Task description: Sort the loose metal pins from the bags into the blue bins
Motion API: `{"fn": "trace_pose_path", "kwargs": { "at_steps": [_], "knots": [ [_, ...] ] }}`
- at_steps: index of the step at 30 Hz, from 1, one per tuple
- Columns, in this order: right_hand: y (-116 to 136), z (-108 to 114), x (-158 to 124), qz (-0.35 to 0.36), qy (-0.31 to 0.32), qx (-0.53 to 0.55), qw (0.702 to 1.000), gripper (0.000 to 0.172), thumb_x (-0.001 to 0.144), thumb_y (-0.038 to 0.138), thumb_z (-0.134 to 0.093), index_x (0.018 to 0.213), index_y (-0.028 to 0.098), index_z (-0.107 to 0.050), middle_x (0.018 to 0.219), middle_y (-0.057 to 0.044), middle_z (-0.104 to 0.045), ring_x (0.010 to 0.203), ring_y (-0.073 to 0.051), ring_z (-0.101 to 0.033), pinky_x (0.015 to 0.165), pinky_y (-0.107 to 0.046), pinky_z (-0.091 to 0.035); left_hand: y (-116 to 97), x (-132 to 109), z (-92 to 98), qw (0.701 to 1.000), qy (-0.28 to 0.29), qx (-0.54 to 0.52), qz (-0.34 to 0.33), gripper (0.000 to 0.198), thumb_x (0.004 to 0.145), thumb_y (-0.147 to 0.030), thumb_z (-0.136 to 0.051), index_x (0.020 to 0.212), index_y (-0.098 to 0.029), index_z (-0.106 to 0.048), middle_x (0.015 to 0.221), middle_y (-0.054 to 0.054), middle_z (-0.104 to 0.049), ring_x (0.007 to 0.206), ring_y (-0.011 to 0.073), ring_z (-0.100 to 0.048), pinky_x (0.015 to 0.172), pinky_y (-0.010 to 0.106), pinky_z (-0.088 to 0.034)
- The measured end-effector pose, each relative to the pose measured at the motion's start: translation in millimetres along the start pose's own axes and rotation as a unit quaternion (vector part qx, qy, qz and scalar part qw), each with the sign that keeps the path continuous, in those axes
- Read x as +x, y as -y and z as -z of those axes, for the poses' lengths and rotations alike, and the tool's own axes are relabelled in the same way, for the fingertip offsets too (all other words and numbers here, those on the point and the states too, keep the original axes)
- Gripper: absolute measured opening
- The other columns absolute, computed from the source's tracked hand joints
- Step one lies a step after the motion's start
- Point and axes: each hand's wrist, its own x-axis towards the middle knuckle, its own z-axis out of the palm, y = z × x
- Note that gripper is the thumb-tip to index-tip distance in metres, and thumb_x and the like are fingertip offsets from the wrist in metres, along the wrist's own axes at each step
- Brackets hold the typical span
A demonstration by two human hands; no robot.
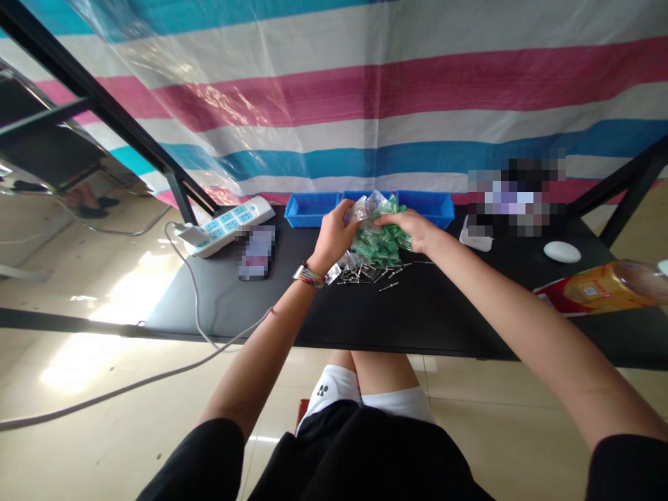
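My left hand (334, 236) is closed round the upper edge of a clear plastic bag (365, 207) held over the black table (428, 313). My right hand (412, 228) pinches the same bag from the right, resting on a heap of small green plastic pieces (380, 243). Several thin metal pins (383, 273) lie scattered on the table just in front of the heap. A beaded bracelet sits on my left wrist.
Blue shallow trays (307, 209) stand along the table's back edge. A white power strip (229, 224) with its cable lies at the left, a blurred phone (257, 252) beside it. A white oval object (562, 251) and an orange-yellow packet (600, 289) lie at the right.
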Motion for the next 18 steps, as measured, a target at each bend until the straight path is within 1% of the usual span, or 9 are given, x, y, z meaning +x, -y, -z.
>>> {"fn": "trace_pose_path", "kwargs": {
  "at_steps": [3, 5, 7, 8, 10, 12, 15, 17, 18],
  "knots": [
    [7, 0, -4, -0.041, 0.033, 0.02, 0.998, 0.012, 0.078, 0.012, -0.082, 0.088, 0.013, -0.076, 0.067, -0.006, -0.077, 0.06, -0.023, -0.074, 0.068, -0.038, -0.068, -6, 4, 1.4, 0.998, -0.003, -0.052, 0.028, 0.012, 0.102, -0.026, -0.066, 0.11, -0.018, -0.07, 0.087, 0.002, -0.072, 0.063, 0.0137, -0.063, 0.057, 0.023, -0.052],
    [7, 1, -6, -0.075, 0.063, 0.02, 0.995, 0.01, 0.081, 0.016, -0.082, 0.087, 0.014, -0.075, 0.065, -0.006, -0.076, 0.06, -0.023, -0.073, 0.066, -0.037, -0.067, -8, 3, 1.6, 0.994, 0.007, -0.088, 0.063, 0.013, 0.104, -0.031, -0.066, 0.104, -0.018, -0.068, 0.08, 0.001, -0.068, 0.055, 0.0121, -0.06, 0.051, 0.023, -0.051],
    [4, 2, -8, -0.098, 0.077, -0.003, 0.992, 0.01, 0.082, 0.02, -0.082, 0.085, 0.016, -0.074, 0.063, -0.006, -0.075, 0.06, -0.023, -0.072, 0.065, -0.037, -0.066, -8, -1, 1.3, 0.985, 0.037, -0.123, 0.115, 0.018, 0.107, -0.035, -0.065, 0.101, -0.018, -0.066, 0.075, 0.0, -0.064, 0.053, 0.0125, -0.061, 0.049, 0.024, -0.053],
    [1, 3, -8, -0.097, 0.069, -0.026, 0.993, 0.011, 0.082, 0.021, -0.084, 0.084, 0.016, -0.074, 0.064, -0.006, -0.075, 0.06, -0.023, -0.072, 0.065, -0.037, -0.066, -6, -4, 1.0, 0.979, 0.056, -0.135, 0.143, 0.02, 0.107, -0.036, -0.064, 0.1, -0.018, -0.064, 0.075, 0.0, -0.065, 0.053, 0.0131, -0.063, 0.05, 0.025, -0.054],
    [-7, 6, -8, -0.062, 0.027, -0.089, 0.994, 0.013, 0.078, 0.02, -0.088, 0.082, 0.017, -0.075, 0.069, -0.006, -0.077, 0.065, -0.022, -0.073, 0.068, -0.035, -0.064, -2, -12, 0.7, 0.97, 0.086, -0.136, 0.183, 0.023, 0.107, -0.039, -0.065, 0.101, -0.017, -0.063, 0.079, 0.002, -0.068, 0.055, 0.0145, -0.066, 0.05, 0.026, -0.056],
    [-14, 8, -8, 0.005, -0.007, -0.148, 0.989, 0.018, 0.073, 0.019, -0.092, 0.083, 0.018, -0.077, 0.078, -0.005, -0.081, 0.076, -0.022, -0.076, 0.075, -0.034, -0.063, 2, -20, 1.4, 0.973, 0.093, -0.101, 0.188, 0.026, 0.105, -0.042, -0.069, 0.106, -0.016, -0.064, 0.085, 0.005, -0.072, 0.055, 0.0156, -0.069, 0.049, 0.026, -0.055],
    [-18, 12, -5, 0.1, 0.0, -0.213, 0.972, 0.03, 0.07, 0.029, -0.098, 0.089, 0.018, -0.078, 0.088, -0.007, -0.082, 0.089, -0.026, -0.077, 0.084, -0.036, -0.061, 2, -28, 6.2, 0.983, 0.093, -0.015, 0.158, 0.039, 0.102, -0.048, -0.072, 0.121, -0.014, -0.066, 0.093, 0.009, -0.077, 0.052, 0.0163, -0.069, 0.05, 0.026, -0.052],
    [-15, 14, -2, 0.133, -0.005, -0.278, 0.951, 0.042, 0.068, 0.04, -0.1, 0.096, 0.017, -0.077, 0.092, -0.009, -0.082, 0.094, -0.029, -0.077, 0.087, -0.038, -0.061, -4, -30, 11.5, 0.986, 0.098, 0.039, 0.13, 0.051, 0.101, -0.054, -0.07, 0.13, -0.012, -0.067, 0.096, 0.012, -0.08, 0.054, 0.0177, -0.07, 0.056, 0.028, -0.053],
    [-11, 15, -2, 0.138, -0.017, -0.324, 0.936, 0.05, 0.068, 0.047, -0.1, 0.101, 0.017, -0.077, 0.096, -0.011, -0.082, 0.097, -0.031, -0.076, 0.088, -0.039, -0.06, -8, -30, 14.5, 0.986, 0.102, 0.063, 0.116, 0.055, 0.102, -0.057, -0.068, 0.132, -0.011, -0.067, 0.096, 0.012, -0.08, 0.058, 0.0193, -0.071, 0.061, 0.029, -0.054]
  ]
}}
